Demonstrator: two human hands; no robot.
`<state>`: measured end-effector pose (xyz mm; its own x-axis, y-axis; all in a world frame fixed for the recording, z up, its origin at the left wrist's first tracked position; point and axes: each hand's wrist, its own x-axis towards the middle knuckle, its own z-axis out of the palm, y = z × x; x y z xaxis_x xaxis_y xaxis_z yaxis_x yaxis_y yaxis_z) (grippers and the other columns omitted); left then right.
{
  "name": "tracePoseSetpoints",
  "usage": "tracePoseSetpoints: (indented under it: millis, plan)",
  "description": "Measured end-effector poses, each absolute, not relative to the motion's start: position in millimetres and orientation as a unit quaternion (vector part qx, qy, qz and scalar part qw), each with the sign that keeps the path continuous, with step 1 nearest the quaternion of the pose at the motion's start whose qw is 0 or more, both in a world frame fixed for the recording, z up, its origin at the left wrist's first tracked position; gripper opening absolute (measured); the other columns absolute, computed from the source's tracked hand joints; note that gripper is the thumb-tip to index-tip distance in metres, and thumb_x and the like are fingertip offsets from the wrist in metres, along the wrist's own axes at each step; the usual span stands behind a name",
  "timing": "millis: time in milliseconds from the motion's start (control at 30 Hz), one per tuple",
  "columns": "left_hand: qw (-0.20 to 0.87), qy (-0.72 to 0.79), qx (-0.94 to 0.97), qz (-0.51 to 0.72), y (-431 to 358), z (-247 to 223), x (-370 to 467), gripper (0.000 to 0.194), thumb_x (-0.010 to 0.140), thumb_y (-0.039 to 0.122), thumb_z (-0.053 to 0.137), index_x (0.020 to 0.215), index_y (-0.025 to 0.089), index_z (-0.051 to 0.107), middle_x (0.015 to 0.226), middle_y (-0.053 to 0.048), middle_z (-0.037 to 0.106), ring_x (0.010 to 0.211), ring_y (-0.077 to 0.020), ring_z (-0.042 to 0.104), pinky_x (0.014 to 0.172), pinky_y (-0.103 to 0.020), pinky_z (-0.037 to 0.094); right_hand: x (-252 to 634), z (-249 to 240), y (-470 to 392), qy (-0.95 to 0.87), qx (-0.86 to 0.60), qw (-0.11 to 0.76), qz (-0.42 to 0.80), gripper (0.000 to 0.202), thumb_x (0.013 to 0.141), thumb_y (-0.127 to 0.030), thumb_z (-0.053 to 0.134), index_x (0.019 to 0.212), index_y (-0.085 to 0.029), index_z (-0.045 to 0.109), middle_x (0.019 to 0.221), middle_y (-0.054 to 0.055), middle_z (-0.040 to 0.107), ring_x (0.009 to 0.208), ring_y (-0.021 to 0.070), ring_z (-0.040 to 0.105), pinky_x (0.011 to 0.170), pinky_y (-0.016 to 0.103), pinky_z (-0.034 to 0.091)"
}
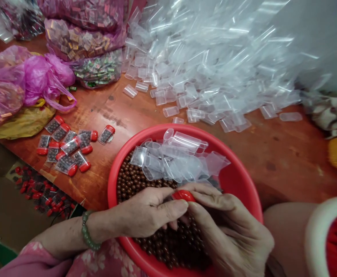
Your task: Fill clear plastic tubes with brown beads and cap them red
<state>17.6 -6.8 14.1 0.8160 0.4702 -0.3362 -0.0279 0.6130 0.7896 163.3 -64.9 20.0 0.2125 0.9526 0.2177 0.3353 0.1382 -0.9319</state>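
Over a red basin (254, 192), my left hand (151, 211) and my right hand (231, 227) meet around a small container with a red cap (185, 196). My left thumb presses on the near side of the cap, while my right thumb and fingers pinch its right end. The container's body is mostly hidden behind my fingers. Under my hands the basin holds many small brown balls (130, 179). A heap of clear plastic tubes (176, 161) rests on the balls at the far side of the basin.
Filled red-capped containers (70, 146) lie on the wooden table (99, 111); more fill a box (41, 192) below its edge. A large pile of clear tubes (203, 77) covers the back. Pink bags (47, 73) stand at left. A white-rimmed tub (315, 238) holds red pieces at right.
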Motion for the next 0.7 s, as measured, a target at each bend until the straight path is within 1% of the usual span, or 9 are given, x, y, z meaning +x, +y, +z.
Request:
tracePoseSetpoints:
  millis: [133, 200, 233, 300, 367, 433, 500, 600, 700]
  plan:
    - [0.86, 0.247, 0.419, 0.157, -4.9, 20.5, 14.7, 0.007, 0.088, 0.019, 0.047, 0.083, 0.015, 0.05, 0.073, 0.002, 0.048, 0.065, -0.0082, 0.043, 0.064, -0.022, 0.038, 169.4, 19.5, -65.9, -0.607, -0.555, 0.499, 0.273, 0.034, 0.079, 0.0, 0.064, 0.101, -0.025, 0.068, 0.09, 0.003, 0.071, 0.085, 0.0193, 0.067, 0.07, 0.035, 0.057]
    - [0.876, 0.227, 0.401, 0.14, -4.5, 21.0, 13.3, 0.002, 0.085, 0.015, 0.049, 0.083, 0.015, 0.05, 0.072, 0.003, 0.048, 0.064, -0.0078, 0.043, 0.063, -0.021, 0.038, 175.4, 19.7, -67.5, -0.645, -0.535, 0.479, 0.263, 0.041, 0.08, 0.001, 0.062, 0.11, -0.026, 0.065, 0.095, 0.004, 0.07, 0.089, 0.0202, 0.066, 0.075, 0.037, 0.056]
    - [0.887, 0.22, 0.384, 0.132, -4.6, 20.2, 12.8, 0.002, 0.085, 0.016, 0.05, 0.083, 0.015, 0.05, 0.072, 0.003, 0.049, 0.063, -0.0076, 0.043, 0.063, -0.021, 0.038, 178.6, 20.1, -68.1, -0.666, -0.525, 0.461, 0.261, 0.042, 0.081, -0.001, 0.062, 0.116, -0.025, 0.063, 0.099, 0.005, 0.069, 0.092, 0.0214, 0.065, 0.077, 0.039, 0.056]
    - [0.904, 0.214, 0.347, 0.126, -5.3, 16.9, 12.7, 0.013, 0.085, 0.027, 0.057, 0.083, 0.014, 0.053, 0.073, 0.002, 0.051, 0.063, -0.0077, 0.046, 0.063, -0.021, 0.04, 183.1, 21.6, -68.1, -0.713, -0.508, 0.412, 0.253, 0.043, 0.084, -0.018, 0.066, 0.126, -0.023, 0.055, 0.108, 0.009, 0.066, 0.099, 0.0257, 0.063, 0.081, 0.044, 0.055]
    - [0.914, 0.218, 0.314, 0.134, -6.6, 12.7, 14.0, 0.03, 0.08, 0.042, 0.066, 0.08, 0.014, 0.056, 0.074, 0.001, 0.053, 0.064, -0.0076, 0.049, 0.062, -0.02, 0.04, 183.2, 23.4, -66.0, -0.763, -0.505, 0.348, 0.205, 0.06, 0.082, -0.042, 0.069, 0.133, -0.018, 0.047, 0.11, 0.014, 0.063, 0.101, 0.0299, 0.061, 0.082, 0.047, 0.054]
    - [0.931, 0.218, 0.259, 0.139, -8.3, 8.6, 16.2, 0.045, 0.071, 0.055, 0.074, 0.08, 0.013, 0.058, 0.074, 0.0, 0.056, 0.064, -0.0077, 0.053, 0.061, -0.019, 0.042, 178.8, 24.5, -62.8, -0.799, -0.511, 0.293, 0.119, 0.072, 0.08, -0.052, 0.068, 0.135, -0.012, 0.043, 0.107, 0.017, 0.062, 0.099, 0.0315, 0.06, 0.082, 0.049, 0.053]
    - [0.946, 0.208, 0.205, 0.142, -10.2, 5.3, 18.6, 0.053, 0.064, 0.059, 0.078, 0.082, 0.013, 0.061, 0.073, 0.0, 0.058, 0.064, -0.0081, 0.056, 0.061, -0.019, 0.045, 172.9, 24.3, -60.3, -0.811, -0.52, 0.266, 0.043, 0.067, 0.084, -0.043, 0.065, 0.135, -0.008, 0.041, 0.105, 0.018, 0.061, 0.096, 0.0306, 0.06, 0.081, 0.047, 0.052]
    - [0.954, 0.183, 0.191, 0.144, -12.7, 2.3, 20.6, 0.052, 0.065, 0.056, 0.079, 0.088, 0.012, 0.066, 0.071, -0.001, 0.06, 0.065, -0.0096, 0.059, 0.065, -0.021, 0.049, 167.6, 22.5, -60.2, -0.812, -0.522, 0.262, -0.017, 0.06, 0.083, -0.03, 0.063, 0.133, -0.005, 0.043, 0.101, 0.017, 0.062, 0.092, 0.0289, 0.06, 0.079, 0.044, 0.051]
    - [0.954, 0.167, 0.206, 0.142, -14.1, 0.8, 20.2, 0.049, 0.068, 0.055, 0.078, 0.087, 0.011, 0.069, 0.07, -0.001, 0.062, 0.066, -0.0102, 0.06, 0.068, -0.023, 0.049, 167.6, 20.8, -63.8, -0.816, -0.509, 0.268, -0.05, 0.059, 0.081, -0.029, 0.065, 0.131, -0.005, 0.046, 0.098, 0.016, 0.063, 0.09, 0.0281, 0.062, 0.079, 0.043, 0.051]
